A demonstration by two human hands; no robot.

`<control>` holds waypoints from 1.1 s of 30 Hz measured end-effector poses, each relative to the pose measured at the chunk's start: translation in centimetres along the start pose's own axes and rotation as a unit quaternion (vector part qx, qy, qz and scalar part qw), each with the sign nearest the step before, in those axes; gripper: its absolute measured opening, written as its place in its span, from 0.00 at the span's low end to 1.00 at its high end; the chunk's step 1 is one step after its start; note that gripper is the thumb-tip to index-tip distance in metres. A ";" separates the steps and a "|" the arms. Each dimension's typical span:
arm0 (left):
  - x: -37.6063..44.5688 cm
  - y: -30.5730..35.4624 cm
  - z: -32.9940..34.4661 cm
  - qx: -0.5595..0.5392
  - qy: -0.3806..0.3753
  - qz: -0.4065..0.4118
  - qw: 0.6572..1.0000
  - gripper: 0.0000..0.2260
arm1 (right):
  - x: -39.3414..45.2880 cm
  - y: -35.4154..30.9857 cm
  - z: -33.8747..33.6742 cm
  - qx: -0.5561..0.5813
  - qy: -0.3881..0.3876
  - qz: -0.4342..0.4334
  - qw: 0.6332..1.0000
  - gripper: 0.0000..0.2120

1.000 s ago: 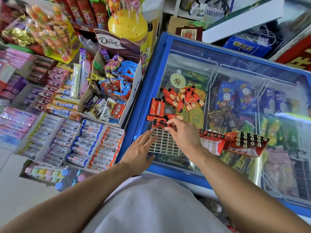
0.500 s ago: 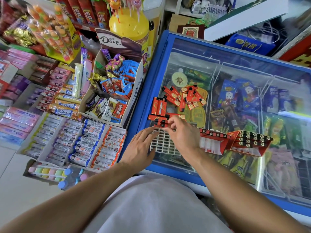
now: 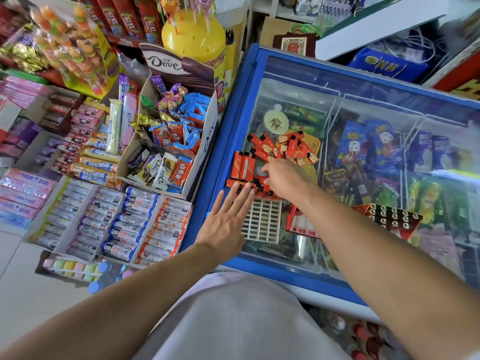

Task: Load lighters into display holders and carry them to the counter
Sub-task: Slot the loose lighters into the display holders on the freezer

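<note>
"Holding the white tray (image 3: 261,220) flat, is that why the left hand (image 3: 225,224) lies there?"

"I think so. Its fingers (image 3: 244,194) are straight and spread, pressing the tray's 9 o'clock edge so it won't slide on the freezer lid (image 3: 363,100)."

"And the right hand (image 3: 284,179)?"

"It reaches to 12 o'clock of the tray. Fingers are curled down on the loose lighters (image 3: 283,149); I can't tell if they pinch one."

"Why a pile there?"

"Probably to keep them close. A row of lighters (image 3: 255,188) already stands in the tray's far edge, and a filled holder (image 3: 392,216) waits at 3 o'clock."
</note>
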State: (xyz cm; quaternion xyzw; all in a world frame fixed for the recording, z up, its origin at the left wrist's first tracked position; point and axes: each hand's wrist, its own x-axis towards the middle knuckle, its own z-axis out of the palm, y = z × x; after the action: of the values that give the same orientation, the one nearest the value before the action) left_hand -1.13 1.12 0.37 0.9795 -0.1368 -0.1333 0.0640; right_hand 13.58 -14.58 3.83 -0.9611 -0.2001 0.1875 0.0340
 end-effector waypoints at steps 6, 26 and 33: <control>0.1 0.2 -0.8 -0.027 -0.015 -0.009 0.999 0.46 | 3.4 0.1 0.2 -0.012 -0.095 0.013 0.995 0.10; 0.0 0.3 -0.8 -0.077 -0.042 -0.009 0.996 0.49 | -8.9 -0.1 -3.4 0.185 0.072 -0.017 0.980 0.11; -0.2 0.3 -1.0 -0.063 -0.052 -0.008 0.997 0.49 | -8.6 -0.6 1.9 0.115 0.122 -0.005 0.986 0.09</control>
State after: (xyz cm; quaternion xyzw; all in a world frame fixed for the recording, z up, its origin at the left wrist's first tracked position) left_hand -1.10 0.99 1.39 0.9662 -0.1238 -0.1932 0.1173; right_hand 5.29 -17.43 5.13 -0.9655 -0.1761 0.0907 0.1691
